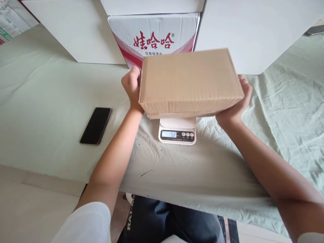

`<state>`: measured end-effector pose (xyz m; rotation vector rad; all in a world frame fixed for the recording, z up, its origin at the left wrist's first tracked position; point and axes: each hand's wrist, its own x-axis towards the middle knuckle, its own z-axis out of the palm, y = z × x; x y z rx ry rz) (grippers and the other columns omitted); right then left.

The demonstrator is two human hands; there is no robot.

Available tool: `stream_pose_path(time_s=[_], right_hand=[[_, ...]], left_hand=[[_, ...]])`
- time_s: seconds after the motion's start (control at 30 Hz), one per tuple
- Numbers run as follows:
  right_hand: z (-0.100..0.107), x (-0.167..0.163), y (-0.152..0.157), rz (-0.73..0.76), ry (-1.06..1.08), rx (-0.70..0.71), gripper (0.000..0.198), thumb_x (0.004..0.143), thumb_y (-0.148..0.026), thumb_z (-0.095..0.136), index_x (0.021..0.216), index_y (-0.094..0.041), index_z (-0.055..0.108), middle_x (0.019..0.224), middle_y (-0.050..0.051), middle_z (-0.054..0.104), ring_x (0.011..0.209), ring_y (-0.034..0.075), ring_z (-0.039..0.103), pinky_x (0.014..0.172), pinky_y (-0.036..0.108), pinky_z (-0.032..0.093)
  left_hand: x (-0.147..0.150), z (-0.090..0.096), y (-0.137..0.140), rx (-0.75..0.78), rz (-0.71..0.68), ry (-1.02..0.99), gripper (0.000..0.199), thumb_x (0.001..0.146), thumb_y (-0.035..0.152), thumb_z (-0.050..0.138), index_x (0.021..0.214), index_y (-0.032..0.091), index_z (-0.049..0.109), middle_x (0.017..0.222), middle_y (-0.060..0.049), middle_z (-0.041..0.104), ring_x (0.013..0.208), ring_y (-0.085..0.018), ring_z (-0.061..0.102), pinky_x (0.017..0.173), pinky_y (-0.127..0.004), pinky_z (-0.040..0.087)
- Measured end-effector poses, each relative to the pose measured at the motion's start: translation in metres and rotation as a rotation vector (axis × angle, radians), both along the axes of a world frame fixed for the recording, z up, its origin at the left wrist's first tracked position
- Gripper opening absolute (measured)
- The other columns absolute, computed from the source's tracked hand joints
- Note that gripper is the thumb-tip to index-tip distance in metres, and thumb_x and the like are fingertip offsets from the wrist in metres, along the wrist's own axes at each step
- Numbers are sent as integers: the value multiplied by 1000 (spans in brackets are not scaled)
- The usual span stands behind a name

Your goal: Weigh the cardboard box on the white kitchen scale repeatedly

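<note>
Pale green cloth point(50, 101), scale point(177, 131) under my brown box point(188, 82).
Left hand point(131, 87) and right hand point(236, 101) clasp its ends, fingers curled; light, stiff, I'd judge.

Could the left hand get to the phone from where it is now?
Probably yes, once it lets go. The left hand is on the box over the scale; the phone lies beside that forearm, with bare cloth between.

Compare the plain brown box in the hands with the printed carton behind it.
The brown cardboard box is plain and unprinted; the white carton bears red characters and red stripes. The brown box is gripped at its ends by the left hand and right hand above the scale; the white carton stands untouched at the back of the table. Both are closed cardboard boxes.
</note>
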<state>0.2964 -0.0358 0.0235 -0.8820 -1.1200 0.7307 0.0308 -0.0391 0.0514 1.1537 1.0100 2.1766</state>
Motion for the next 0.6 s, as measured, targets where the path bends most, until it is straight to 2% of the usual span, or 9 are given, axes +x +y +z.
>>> stream_pose_path(time_s=[0.1,0.17,0.2,0.27,0.33,0.37,0.43,0.5,0.6], right_hand=[[11,-5,-1,54,147,160,33,95,-59,52,83,-28,46,91,3,47,97,23,56,92,39,51],[12,-5,-1,189,107,128,30,95,-61,54,94,-32,59,116,5,63,124,27,61,106,45,53],[9,-4,0,260,64,88,30,96,-64,55,101,-35,63,133,3,66,138,27,59,116,47,52],[-2,0,3,370,-24,-5,38,94,-73,55,116,-44,66,160,-7,60,163,25,44,138,50,37],[-17,4,11,398,-87,-92,52,88,-86,54,123,-50,66,166,-15,56,173,21,31,147,48,24],[-25,6,15,391,-108,-137,58,85,-92,54,124,-51,66,165,-14,58,174,21,30,148,50,25],[-40,10,24,385,-132,-198,66,82,-98,49,126,-51,68,160,-11,64,172,23,36,143,55,36],[-51,13,31,400,-144,-215,68,83,-98,47,128,-51,68,158,-8,67,168,25,43,138,57,44],[-58,13,35,427,-98,-202,65,87,-93,49,131,-48,66,163,-8,63,165,24,48,140,55,41]], left_hand=[[-7,-2,11,82,-79,-13,44,109,44,58,70,24,52,77,-3,49,76,-17,50,80,-31,48],[-11,-11,21,47,-197,29,46,101,73,57,93,30,70,107,-7,70,111,-23,66,100,-35,54],[-13,-19,27,1,-265,69,55,96,84,53,104,34,74,124,-7,73,131,-26,65,110,-37,53],[-14,-38,37,-117,-396,164,74,89,97,42,122,39,75,147,-5,70,160,-30,50,127,-40,46],[-15,-60,44,-247,-476,223,87,86,101,34,135,39,72,161,-2,64,171,-31,38,136,-45,38],[-15,-71,46,-309,-502,234,91,86,101,30,140,39,70,165,-1,61,173,-31,35,139,-48,35],[-16,-86,48,-388,-535,223,94,89,99,25,145,36,68,169,-2,59,176,-29,30,141,-49,30],[-18,-93,49,-413,-553,195,95,91,97,23,147,34,67,171,-5,59,176,-28,28,142,-49,28],[-21,-93,49,-424,-548,154,99,91,98,22,151,32,66,171,-8,59,176,-30,28,142,-50,27]])
